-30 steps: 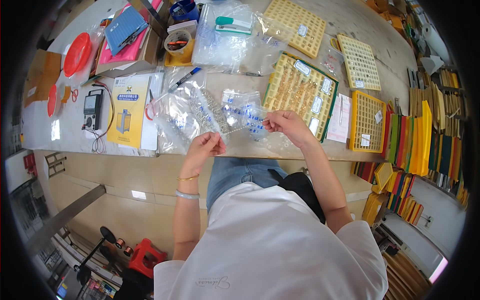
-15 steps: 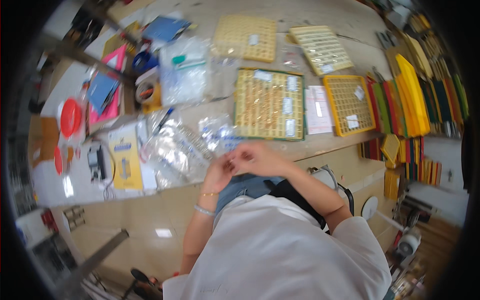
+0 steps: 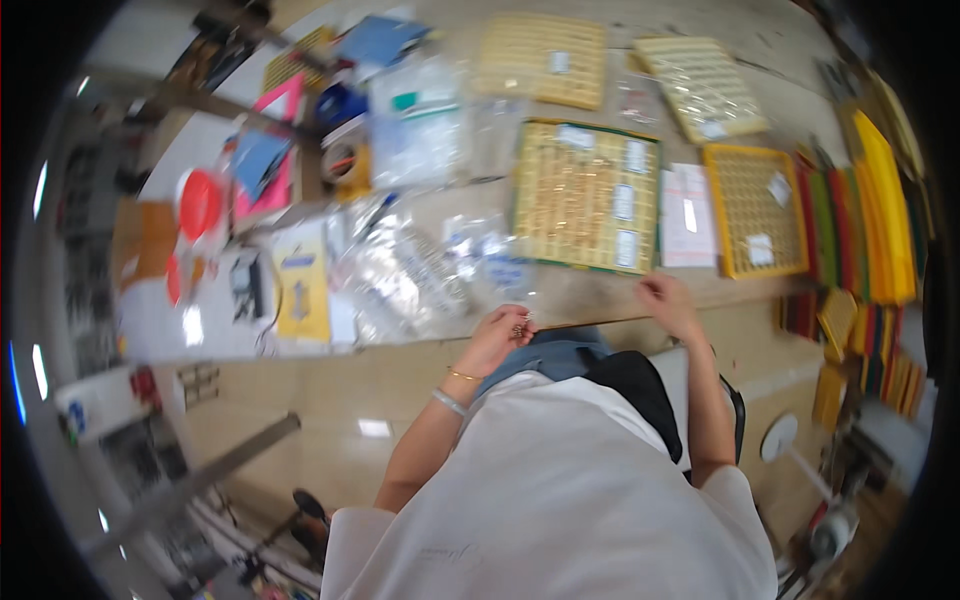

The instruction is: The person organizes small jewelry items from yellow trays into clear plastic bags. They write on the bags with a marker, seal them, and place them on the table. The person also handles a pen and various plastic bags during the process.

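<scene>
My left hand (image 3: pixel 491 343) is at the table's front edge, its fingers curled around several small metal pieces (image 3: pixel 519 328) that look brownish and shiny; their exact kind is too small to tell. To the right, my right hand (image 3: pixel 669 305) is just below the near right corner of a green-edged tray (image 3: pixel 652 205). Its fingers are bent together, and whatever they may hold cannot be made out. Rows of small gold-coloured pieces (image 3: pixel 575 205) fill part of this slotted tray, with white labels along its right side.
Clear plastic bags (image 3: pixel 400 270) lie left of the tray. Behind are cream slotted trays (image 3: pixel 540 60); a yellow-framed tray (image 3: pixel 757 212) and a paper slip (image 3: pixel 688 215) lie right. A yellow booklet (image 3: pixel 302 290) is far left. Coloured trays (image 3: pixel 870 210) stand stacked upright at right.
My hands, together before, are now apart: the right has moved right to the tray's near corner, while the left keeps the small metal pieces. The whole view has shifted.
</scene>
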The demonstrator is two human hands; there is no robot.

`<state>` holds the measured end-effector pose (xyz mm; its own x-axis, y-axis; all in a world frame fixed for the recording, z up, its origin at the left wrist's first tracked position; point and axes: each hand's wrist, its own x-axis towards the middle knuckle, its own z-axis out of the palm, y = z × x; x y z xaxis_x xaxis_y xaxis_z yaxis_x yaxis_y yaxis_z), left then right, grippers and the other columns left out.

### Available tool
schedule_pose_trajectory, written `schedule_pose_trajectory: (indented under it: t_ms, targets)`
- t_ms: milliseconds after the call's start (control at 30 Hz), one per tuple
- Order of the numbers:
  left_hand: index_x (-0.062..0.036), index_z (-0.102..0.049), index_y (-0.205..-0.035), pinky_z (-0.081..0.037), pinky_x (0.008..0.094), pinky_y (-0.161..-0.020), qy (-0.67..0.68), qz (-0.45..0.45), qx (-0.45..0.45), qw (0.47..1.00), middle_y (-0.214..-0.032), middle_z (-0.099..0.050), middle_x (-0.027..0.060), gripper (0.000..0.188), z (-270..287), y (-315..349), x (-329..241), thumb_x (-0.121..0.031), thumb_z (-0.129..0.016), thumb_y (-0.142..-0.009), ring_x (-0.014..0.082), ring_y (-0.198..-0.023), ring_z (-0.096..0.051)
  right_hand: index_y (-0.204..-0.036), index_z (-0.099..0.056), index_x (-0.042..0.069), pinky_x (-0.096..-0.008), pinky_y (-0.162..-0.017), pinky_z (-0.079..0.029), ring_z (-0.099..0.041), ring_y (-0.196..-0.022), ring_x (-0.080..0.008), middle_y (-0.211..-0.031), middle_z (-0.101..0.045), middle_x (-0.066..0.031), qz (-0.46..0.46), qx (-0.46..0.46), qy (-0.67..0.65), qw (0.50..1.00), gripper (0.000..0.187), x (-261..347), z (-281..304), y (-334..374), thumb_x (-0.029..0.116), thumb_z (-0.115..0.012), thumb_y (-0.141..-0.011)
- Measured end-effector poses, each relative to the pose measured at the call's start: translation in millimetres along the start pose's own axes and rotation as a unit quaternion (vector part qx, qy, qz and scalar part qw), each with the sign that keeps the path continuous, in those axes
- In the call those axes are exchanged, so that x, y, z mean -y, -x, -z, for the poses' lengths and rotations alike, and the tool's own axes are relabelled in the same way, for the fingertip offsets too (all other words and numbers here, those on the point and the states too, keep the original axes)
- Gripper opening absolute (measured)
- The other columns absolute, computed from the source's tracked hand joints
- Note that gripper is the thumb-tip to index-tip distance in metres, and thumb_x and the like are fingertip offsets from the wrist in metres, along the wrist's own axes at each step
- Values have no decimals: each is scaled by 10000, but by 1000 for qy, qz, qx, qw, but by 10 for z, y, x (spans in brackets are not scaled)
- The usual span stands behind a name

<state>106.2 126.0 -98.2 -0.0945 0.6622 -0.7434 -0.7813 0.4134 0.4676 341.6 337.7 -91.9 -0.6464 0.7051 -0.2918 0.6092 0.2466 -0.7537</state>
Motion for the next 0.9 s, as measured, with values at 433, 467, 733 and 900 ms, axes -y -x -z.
schedule_pose_trajectory:
  t_ms: [433, 467, 733, 900]
  targets:
    - [-77, -521, -820, -432, 237, -607, 125, -169, -335, 918, -774, -544, 19, 151, 1580, 761, 293, -201, -505, -904, 100, -682, -505, -854, -594, -29, -253, -614, -444, -571, -655, -115, -691, -607, -66, -84, 65, -64, 992, 181, -418, 322, -398, 149, -561, -848]
    - [-81, -524, -790, -421, 232, -583, 127, -186, -347, 910, -734, -536, 14, 161, 1621, 755, 346, -197, -508, -901, 97, -652, -499, -853, -594, -33, -258, -612, -443, -571, -652, -119, -690, -609, -71, -72, 64, -62, 993, 189, -369, 343, -446, 153, -562, -846]
    - [-32, -528, -932, -415, 226, -520, 127, -243, -371, 887, -739, -571, 50, 100, 1931, 543, 311, -106, -525, -865, 119, -599, -533, -731, -574, -26, -282, -529, -416, -542, -572, -123, -623, -590, -88, -43, 37, -11, 998, 220, -441, 332, -466, 171, -572, -830]
    - [-2, -511, -999, -413, 245, -438, 124, -236, -420, 867, -726, -571, 68, 222, 1845, 566, 71, -119, -584, -825, 123, -531, -536, -786, -567, -37, -246, -541, -432, -556, -591, -111, -658, -605, -67, -75, 10, -74, 994, 170, -356, 368, -490, 120, -542, -845]
